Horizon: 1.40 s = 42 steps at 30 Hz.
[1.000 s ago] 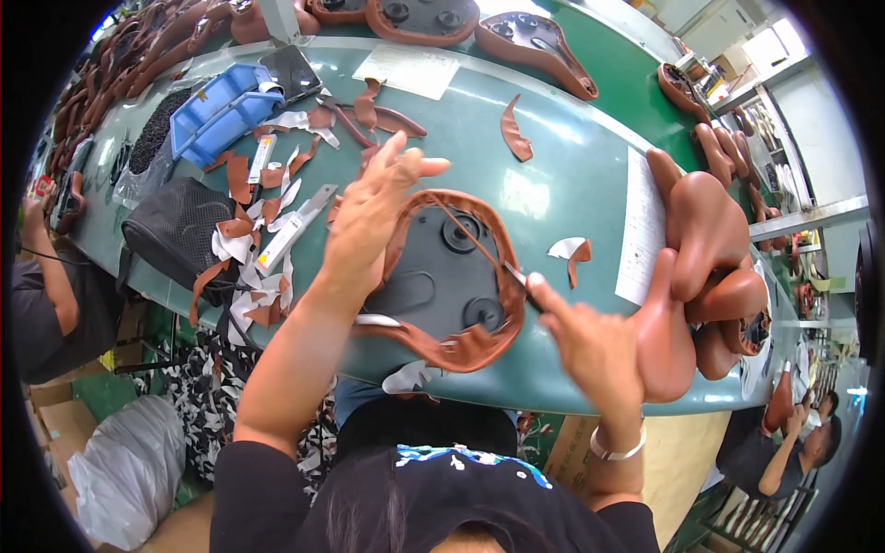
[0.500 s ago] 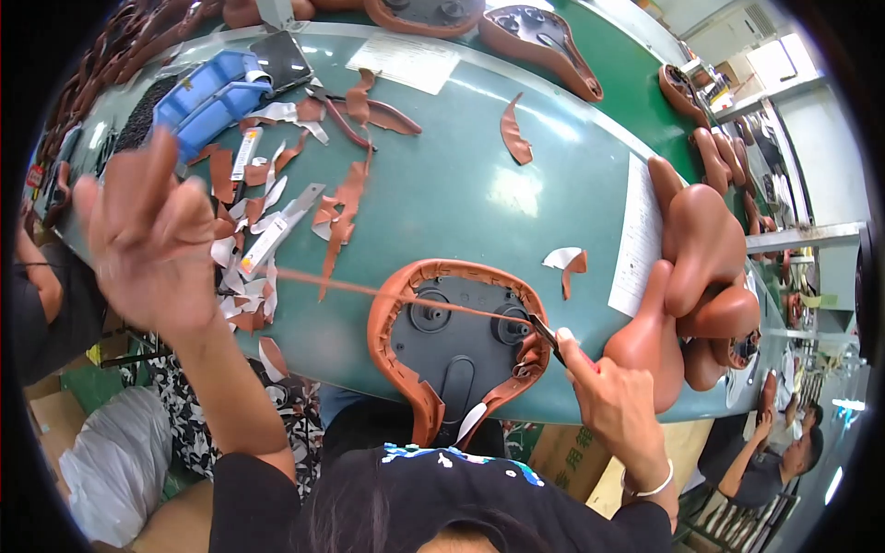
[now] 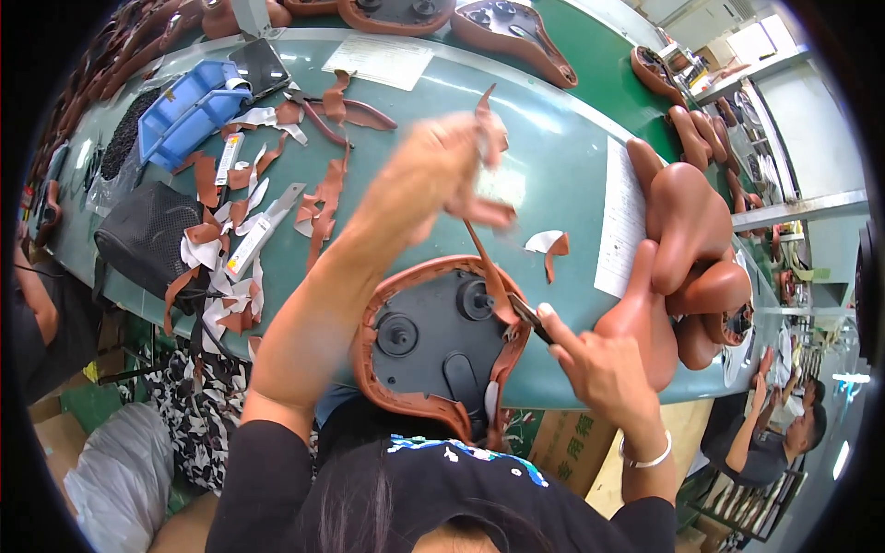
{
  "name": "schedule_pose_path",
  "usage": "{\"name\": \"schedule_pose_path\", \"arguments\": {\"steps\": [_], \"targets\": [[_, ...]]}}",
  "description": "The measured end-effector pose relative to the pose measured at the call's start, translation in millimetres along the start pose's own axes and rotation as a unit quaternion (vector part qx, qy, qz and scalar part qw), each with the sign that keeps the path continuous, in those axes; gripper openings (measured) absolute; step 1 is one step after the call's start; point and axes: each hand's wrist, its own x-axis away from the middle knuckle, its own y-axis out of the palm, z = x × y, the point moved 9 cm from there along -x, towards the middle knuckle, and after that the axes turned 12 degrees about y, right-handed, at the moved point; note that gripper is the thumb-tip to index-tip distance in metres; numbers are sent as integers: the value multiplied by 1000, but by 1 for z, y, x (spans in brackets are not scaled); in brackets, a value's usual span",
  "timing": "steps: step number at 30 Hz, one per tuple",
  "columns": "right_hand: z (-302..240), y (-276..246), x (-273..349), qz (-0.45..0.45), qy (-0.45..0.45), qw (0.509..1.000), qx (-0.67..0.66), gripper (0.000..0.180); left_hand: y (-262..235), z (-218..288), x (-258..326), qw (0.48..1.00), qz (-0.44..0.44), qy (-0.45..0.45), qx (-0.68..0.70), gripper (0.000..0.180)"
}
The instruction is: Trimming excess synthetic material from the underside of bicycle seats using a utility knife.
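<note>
A saddle (image 3: 433, 315) lies upside down against my front, its black plastic base facing up inside a folded brown cover edge. From the rim on its right side a thin strip of brown cover material (image 3: 493, 276) runs up to my left hand (image 3: 452, 170). That hand is blurred but closed on the strip's upper part, above the saddle's far edge. My right hand (image 3: 599, 369) is closed round a slim, dark knife (image 3: 530, 319), its tip at the saddle's right rim where the strip meets it. The grip hides most of the knife's handle.
Brown and white offcuts (image 3: 323, 203), a utility knife (image 3: 265, 232) and pliers (image 3: 323, 120) lie left. Beyond are a blue bin (image 3: 194, 111) and a black mesh pouch (image 3: 147, 235). Finished brown saddles (image 3: 687, 230) are piled right, beside a paper sheet (image 3: 619, 221). Other people (image 3: 774, 433) sit far right.
My left hand has swung from the far left to above the saddle, bringing the strip from nearly level to steep. The saddle has turned somewhat, and the knife remains at its right rim.
</note>
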Motion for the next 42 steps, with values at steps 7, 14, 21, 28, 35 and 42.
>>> {"name": "schedule_pose_path", "arguments": {"steps": [7,14,21,28,35,42], "targets": [[34,48,72,-34,107,990,-87,42,-24,111,22,909,227,348,-16,25],[29,36,78,74,65,988,-120,39,-30,128,64,688,236,307,-614,21],[0,-29,-6,176,-85,979,-54,32,-72,-34,82,937,-25,-139,-320,31],[-19,-181,-161,228,-73,944,-225,25,-41,-31,-30,972,19,20,-235,18],[50,-253,-395,318,-20,897,-307,24,-3,-96,-51,970,-185,-70,-138,15],[124,-297,-578,367,-11,840,-399,47,-68,-92,-60,910,49,-3,-412,9]]}}
